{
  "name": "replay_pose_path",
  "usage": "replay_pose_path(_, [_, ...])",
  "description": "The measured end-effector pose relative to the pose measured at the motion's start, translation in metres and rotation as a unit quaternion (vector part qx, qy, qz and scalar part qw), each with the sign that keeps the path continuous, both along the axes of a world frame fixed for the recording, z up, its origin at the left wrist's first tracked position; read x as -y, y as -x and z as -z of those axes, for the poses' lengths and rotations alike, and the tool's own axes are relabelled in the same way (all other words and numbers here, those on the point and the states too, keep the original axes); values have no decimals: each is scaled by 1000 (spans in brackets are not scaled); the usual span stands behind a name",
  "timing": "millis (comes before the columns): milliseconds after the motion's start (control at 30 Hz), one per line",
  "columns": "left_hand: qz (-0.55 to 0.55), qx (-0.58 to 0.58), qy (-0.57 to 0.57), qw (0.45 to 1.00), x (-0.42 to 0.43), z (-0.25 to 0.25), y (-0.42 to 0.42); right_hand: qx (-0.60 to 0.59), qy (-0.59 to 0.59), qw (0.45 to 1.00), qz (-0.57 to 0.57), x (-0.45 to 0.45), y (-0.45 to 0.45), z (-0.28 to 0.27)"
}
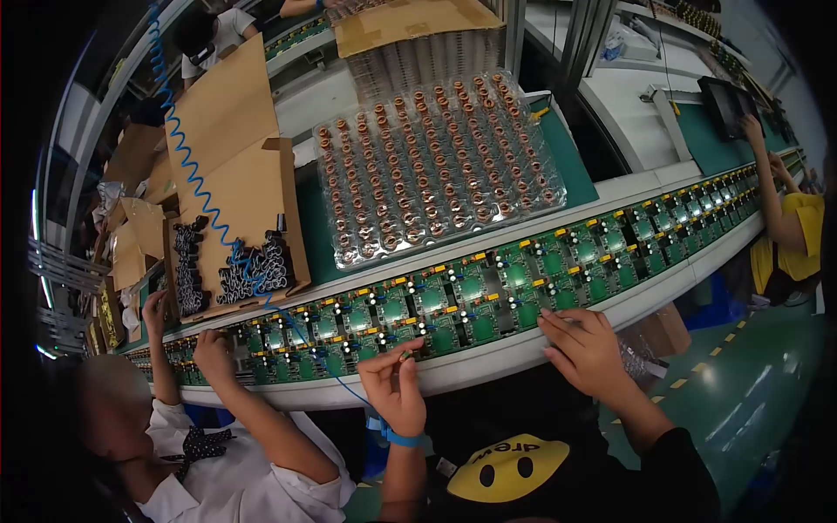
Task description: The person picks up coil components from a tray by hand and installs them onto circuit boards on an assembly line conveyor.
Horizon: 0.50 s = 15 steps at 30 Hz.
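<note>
My left hand point(394, 390), with a blue wrist strap point(394, 431) and cord, is raised at the near edge of the circuit board line. Its thumb and fingers pinch a small component point(406, 356) whose kind is too small to make out. My right hand point(586, 350) is at the same edge farther right, thumb and fingers apart and holding nothing visible. Its fingertips are at the near row of green circuit boards point(482, 328), which carry yellow and white parts. Beyond the boards, a clear plastic tray point(366, 256) holds rows of copper-wound coils point(438, 163).
A cardboard box point(288, 209) of black parts point(255, 272) stands left of the tray. A coiled blue cord point(187, 179) hangs over it and crosses the boards. A co-worker's hand point(214, 356) works at the left; another person's arm point(767, 187) reaches in at right.
</note>
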<state>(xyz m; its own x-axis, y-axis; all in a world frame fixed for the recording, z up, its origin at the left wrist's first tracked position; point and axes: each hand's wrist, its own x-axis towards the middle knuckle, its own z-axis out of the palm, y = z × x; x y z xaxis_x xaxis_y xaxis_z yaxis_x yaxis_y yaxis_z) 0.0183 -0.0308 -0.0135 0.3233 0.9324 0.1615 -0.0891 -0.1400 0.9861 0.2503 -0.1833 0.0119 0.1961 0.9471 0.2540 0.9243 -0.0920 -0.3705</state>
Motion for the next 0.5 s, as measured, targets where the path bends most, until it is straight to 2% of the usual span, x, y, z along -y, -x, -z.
replay_pose_path(233, [10, -26, -11, 1000, 1, -3, -4, -17, -9, 999, -27, -7, 3, 1])
replay_pose_path(333, [17, -3, -12, 1000, 1, 1, -7, -4, -19, 999, -43, -9, 4, 2])
replay_pose_path(400, [-5, -14, -69, 997, 0, 4, -11, 2, -22, 998, -53, -12, 2, 2])
replay_pose_path(500, [3, -14, -59, 998, -1, 4, -7, -5, -52, 997, -63, -20, -9, -7])
